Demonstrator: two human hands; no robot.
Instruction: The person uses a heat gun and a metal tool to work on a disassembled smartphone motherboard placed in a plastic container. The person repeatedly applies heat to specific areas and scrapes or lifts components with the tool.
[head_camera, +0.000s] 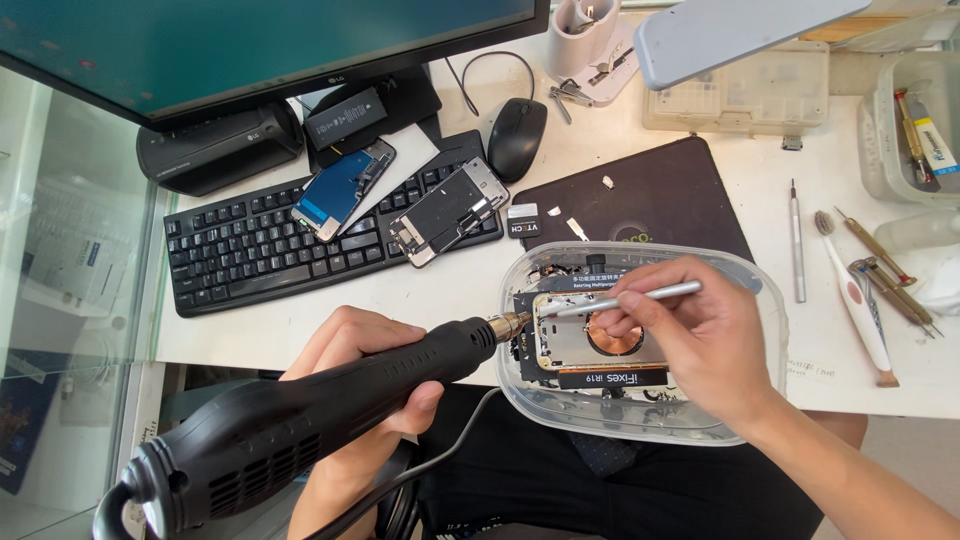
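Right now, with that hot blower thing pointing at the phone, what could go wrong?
1. The heat gun nozzle sits very close to the right hand holding the thin metal tool, so fingers might get burned.
2. The phone frame lies in a clear plastic tray; heat could possibly warp it.
3. The cord hangs across the lap and might snag.

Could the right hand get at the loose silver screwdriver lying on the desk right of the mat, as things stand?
Probably not at once: the right hand already holds a silver tool. The screwdriver lies uncovered nearby, with bare desk around it.
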